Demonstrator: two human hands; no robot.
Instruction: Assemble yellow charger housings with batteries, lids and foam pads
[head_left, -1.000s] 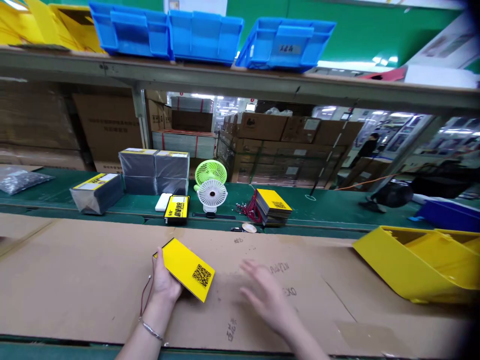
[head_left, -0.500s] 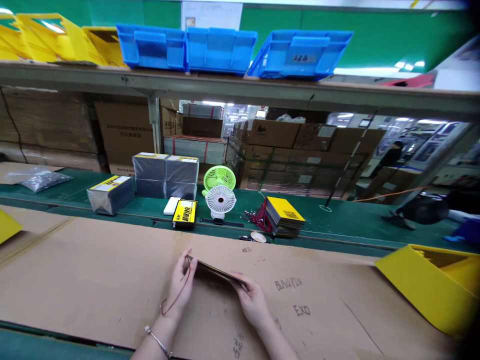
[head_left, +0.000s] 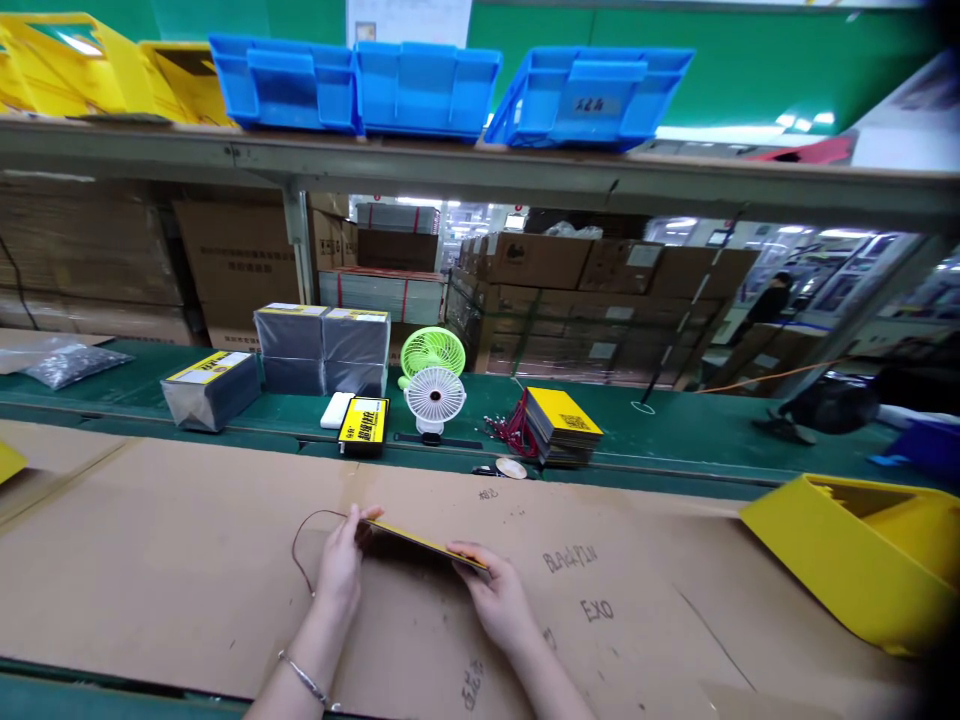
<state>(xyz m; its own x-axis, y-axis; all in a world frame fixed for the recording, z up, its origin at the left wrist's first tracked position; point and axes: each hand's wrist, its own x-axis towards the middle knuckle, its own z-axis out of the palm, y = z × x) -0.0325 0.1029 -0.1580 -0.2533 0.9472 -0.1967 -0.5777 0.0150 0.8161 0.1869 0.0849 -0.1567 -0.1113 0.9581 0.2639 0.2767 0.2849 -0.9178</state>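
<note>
A thin card with a yellow face [head_left: 420, 541] is held tilted above the cardboard sheet [head_left: 187, 560]. Its left end is gripped by my left hand [head_left: 341, 565], and its right end by my right hand [head_left: 499, 600]. From my left hand a thin dark red cord [head_left: 295, 545] loops out to the left, down to the wrist. Beyond the hands stand a stack of yellow-topped cards [head_left: 562, 425], a bundle of red cords [head_left: 514, 432] and a yellow and black box [head_left: 363, 424].
A white fan [head_left: 435, 398] stands before a green fan [head_left: 433, 352]. Wrapped grey stacks [head_left: 322, 350] are at the back left. A yellow bin [head_left: 832, 560] sits at the right. Blue bins [head_left: 427, 90] line the shelf above. A person [head_left: 769, 300] is far off.
The card has turned to show more of its yellow face. My left hand has shifted left, and the red cord now loops out left of it instead of lying across the hand.
</note>
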